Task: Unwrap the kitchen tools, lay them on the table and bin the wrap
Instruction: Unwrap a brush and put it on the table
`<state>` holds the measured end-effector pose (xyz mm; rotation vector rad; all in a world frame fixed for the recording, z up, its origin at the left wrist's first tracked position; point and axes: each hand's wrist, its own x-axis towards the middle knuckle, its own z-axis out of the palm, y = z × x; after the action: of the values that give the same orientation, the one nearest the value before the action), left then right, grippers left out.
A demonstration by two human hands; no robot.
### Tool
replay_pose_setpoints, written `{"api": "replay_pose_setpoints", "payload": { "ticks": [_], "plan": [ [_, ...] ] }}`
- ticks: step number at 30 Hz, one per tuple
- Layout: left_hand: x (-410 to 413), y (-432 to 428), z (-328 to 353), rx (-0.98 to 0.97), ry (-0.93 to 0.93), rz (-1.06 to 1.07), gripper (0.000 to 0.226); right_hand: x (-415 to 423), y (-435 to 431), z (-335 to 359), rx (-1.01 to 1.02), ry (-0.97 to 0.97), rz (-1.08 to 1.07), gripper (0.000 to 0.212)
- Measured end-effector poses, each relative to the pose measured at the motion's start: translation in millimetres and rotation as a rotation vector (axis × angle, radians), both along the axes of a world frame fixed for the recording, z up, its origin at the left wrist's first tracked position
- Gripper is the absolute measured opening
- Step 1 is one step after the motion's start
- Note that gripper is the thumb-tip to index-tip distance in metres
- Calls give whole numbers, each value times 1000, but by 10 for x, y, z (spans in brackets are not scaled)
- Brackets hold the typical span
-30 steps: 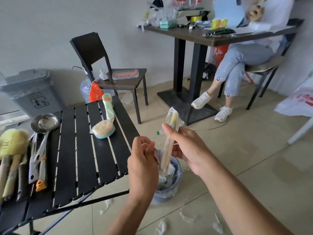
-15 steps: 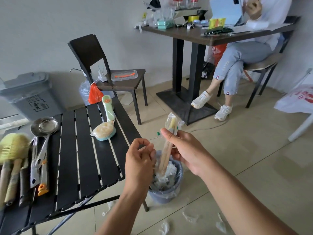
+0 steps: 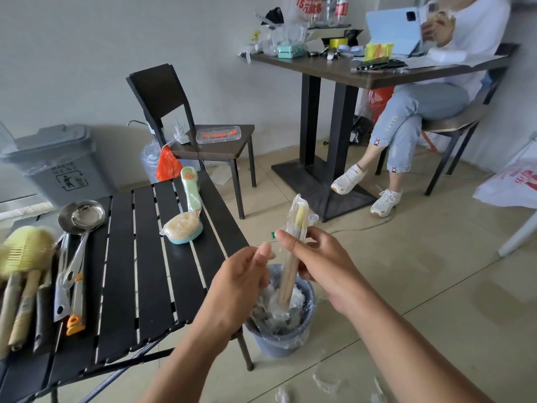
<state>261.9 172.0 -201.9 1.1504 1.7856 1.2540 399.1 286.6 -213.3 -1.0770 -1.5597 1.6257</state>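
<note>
My right hand (image 3: 325, 263) grips a wooden-handled tool with a yellow tip (image 3: 293, 251), still in clear wrap, held upright over the small grey bin (image 3: 293, 341) stuffed with crumpled wrap. My left hand (image 3: 241, 283) pinches a strip of the clear wrap beside the handle. On the black slatted table (image 3: 151, 274) lie a wrapped green-handled scrubber (image 3: 186, 219), a steel ladle (image 3: 81, 219), a peeler with an orange end (image 3: 75, 303) and yellow wooden-handled utensils (image 3: 20, 271).
A large grey waste bin (image 3: 58, 167) stands by the wall behind the table. A dark chair (image 3: 197, 132) holds a clear box. A seated person (image 3: 412, 112) is at a cluttered table at the right. Scraps of wrap (image 3: 325, 382) litter the floor.
My left hand has drawn slightly away from the tool to the left, pulling the wrap loose. The tool stays upright above the bin in my right hand.
</note>
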Motion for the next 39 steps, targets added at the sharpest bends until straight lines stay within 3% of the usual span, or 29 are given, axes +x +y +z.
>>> {"api": "replay_pose_setpoints", "payload": {
  "ticks": [2, 9, 14, 17, 21, 23, 25, 27, 31, 36, 39],
  "plan": [
    [39, -13, -5, 18, -24, -6, 55, -17, -29, 25, 12, 5, 29, 59],
    [99, -16, -65, 334, 2, 162, 37, -68, -78, 66, -279, 332, 249, 48],
    [139, -64, -42, 394, 161, 165, 28, -75, -49, -9, -87, 59, 45, 75],
    [129, -92, -17, 405, 149, 230, 29, -107, -85, -25, -3, -34, -24, 97],
    [22, -66, -1, 281, -158, 269, 34, -158, -137, -41, 25, 119, 63, 44],
    [-50, -55, -4, 142, -432, 240, 45, -169, -155, -27, -21, 222, 82, 34],
    [-83, -46, -14, 41, -591, 165, 61, -163, -178, 5, -47, 299, 119, 33],
    [-87, -40, -50, 17, -607, 82, 68, -167, -220, 36, -33, 330, 195, 33],
    [-30, -37, -80, 127, -543, -13, 55, -179, -268, 31, 18, 303, 277, 37],
    [-2, 15, -137, 288, -444, 187, 48, -188, -300, -2, 104, 239, 338, 41],
    [31, 15, -169, 379, -429, 240, 32, -196, -302, -25, 54, 261, 339, 34]
  ]
}}
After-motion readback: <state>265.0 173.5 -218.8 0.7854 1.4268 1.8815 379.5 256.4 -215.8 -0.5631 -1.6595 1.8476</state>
